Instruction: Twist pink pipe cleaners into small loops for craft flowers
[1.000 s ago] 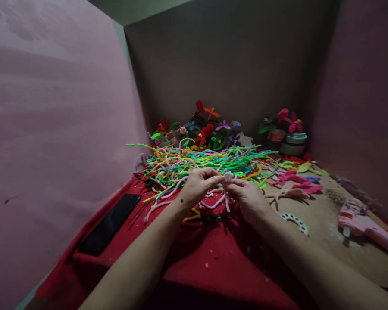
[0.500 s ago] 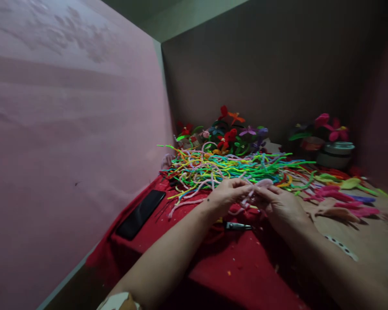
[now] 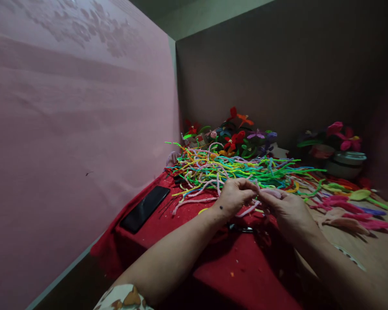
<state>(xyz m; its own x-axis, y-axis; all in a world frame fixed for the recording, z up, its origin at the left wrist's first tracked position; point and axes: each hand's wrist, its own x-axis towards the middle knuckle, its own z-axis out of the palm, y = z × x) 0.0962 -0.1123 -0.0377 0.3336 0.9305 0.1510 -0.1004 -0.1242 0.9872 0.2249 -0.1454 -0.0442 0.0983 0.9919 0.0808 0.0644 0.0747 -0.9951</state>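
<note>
Pale pink fuzzy piece (image 3: 270, 193): between the hands, likely light, soft, bendable, best pinched near its narrow end. Right hand (image 3: 289, 213): fingers closed on it. Left hand (image 3: 236, 198): fingertips pinched beside it, grip unclear. Beyond: tangled fuzzy stems (image 3: 245, 169), apt to snag. Nearer: scissors (image 3: 242, 228).

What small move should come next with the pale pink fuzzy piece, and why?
Probably a slight twist by the left hand while the right hand steadies the pale pink piece: both hands' fingertips nearly meet at one end of it, and its rest shows beyond the right thumb.
</note>
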